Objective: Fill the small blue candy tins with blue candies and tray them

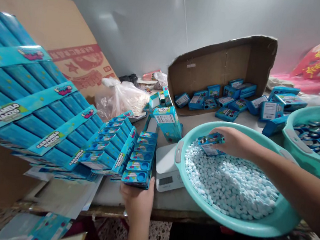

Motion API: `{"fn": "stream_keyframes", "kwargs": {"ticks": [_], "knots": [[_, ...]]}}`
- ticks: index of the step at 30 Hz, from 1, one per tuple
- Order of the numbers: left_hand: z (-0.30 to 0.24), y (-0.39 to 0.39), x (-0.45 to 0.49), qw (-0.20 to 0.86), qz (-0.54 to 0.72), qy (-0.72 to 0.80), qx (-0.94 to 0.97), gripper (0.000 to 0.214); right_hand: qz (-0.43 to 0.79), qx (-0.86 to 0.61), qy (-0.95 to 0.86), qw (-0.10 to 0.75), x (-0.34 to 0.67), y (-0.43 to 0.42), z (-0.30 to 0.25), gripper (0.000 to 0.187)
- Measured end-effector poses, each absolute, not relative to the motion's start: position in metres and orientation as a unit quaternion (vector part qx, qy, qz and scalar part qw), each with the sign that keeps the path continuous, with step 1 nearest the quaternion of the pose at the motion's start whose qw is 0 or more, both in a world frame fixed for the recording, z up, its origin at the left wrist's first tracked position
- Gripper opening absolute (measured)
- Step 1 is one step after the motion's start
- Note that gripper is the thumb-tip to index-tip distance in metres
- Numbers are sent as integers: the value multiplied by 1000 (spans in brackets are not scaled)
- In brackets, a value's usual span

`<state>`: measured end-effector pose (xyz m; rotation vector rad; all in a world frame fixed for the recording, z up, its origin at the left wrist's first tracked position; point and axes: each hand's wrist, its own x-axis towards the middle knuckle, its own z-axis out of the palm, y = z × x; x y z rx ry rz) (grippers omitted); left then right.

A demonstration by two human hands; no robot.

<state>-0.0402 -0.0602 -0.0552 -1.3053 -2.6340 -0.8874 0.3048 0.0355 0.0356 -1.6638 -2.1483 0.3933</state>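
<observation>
Fingers of right hand (pixel 230 142): closed on one small blue box (pixel 210 143), palm down. Forearm comes in from right, across the basin rim. Fingers of left hand (pixel 137 195): mostly hidden under the near end of a boxed row; thumb up along its right side, forearm rising from the near edge.

By size:
- One table (pixel 168 203), pale top, rough near edge.
- Stacked blue cartons (pixel 30 99), left: glossy card, ribbed with upright packets; four lettered fronts legible.
- Two turquoise plastic basins, smooth, oval. Nearer one (pixel 197 197) has grey handle inlays; farther right one (pixel 299 160) holds blue and silvery round pieces, too many to count.
- One brown corrugated carton (pixel 223 63), far middle, open toward near side; loose blue boxes in its mouth.
- One flat white scale (pixel 165 166), partly under the nearer basin.
- One row of packets (pixel 141 157), left of scale, six tops seen.
- Held box: one, tilted over the nearer basin; contact with the pellets unclear.
- Pellets (pixel 228 184): rounded, matt, white to pale blue, uncountable.
</observation>
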Motion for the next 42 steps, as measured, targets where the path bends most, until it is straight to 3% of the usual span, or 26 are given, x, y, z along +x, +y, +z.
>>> {"fn": "stream_keyframes", "kwargs": {"ticks": [11,18,24,27,30,35,37,42], "knots": [[-76,-41,-49,55,-288,-853,-432,130,141,-592,-771,188,303,36,37,42],[-74,-44,-47,52,-298,-844,-443,121,146,-599,-763,196,303,32,39,38],[-1,-53,-15,280,-427,-573,-641,95,161,-589,-767,194,299,28,48,33],[63,-5,6,232,-475,-531,-662,95,166,-587,-768,192,298,28,49,37],[114,65,19,154,-400,-536,-728,107,169,-570,-779,200,300,30,48,42],[140,125,20,-21,-120,-480,-869,50,167,-558,-786,206,303,32,48,39],[138,119,13,-17,-118,-477,-871,36,164,-558,-787,207,304,32,48,38],[129,77,-19,39,-165,-484,-858,31,163,-551,-793,200,303,31,48,36]]}}
